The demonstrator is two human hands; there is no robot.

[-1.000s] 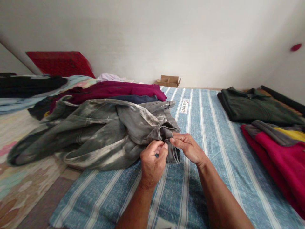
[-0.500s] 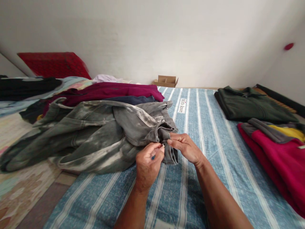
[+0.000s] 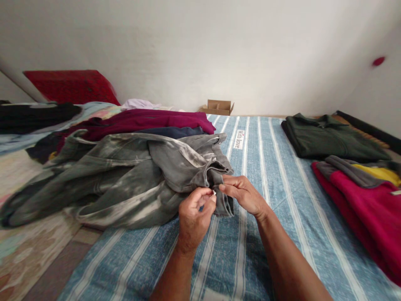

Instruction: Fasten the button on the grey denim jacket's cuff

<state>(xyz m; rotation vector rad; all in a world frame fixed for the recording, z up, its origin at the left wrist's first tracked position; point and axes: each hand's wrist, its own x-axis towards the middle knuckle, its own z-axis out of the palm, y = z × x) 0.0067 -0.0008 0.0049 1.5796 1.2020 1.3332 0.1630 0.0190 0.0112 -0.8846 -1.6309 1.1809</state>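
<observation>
Grey jeans: crumpled heap on striped sheet, waistband end nearest the hands.
Left hand: fingers curled, thumb and forefinger pinching the waistband edge.
Right hand: fingertips pinching the same edge, just beside the left.
Maroon garment: behind the jeans.
Green shirt, red top: folded, well apart at right.

Both forearms enter from the bottom edge, bare, angling up toward frame centre. My left hand sits just below centre, back of the hand to camera, fingers curled in, thumb and forefinger pinched together at its upper right. My right hand lies just right of it, palm down, fingers extended leftward, tips pinched, nearly meeting the left.
</observation>
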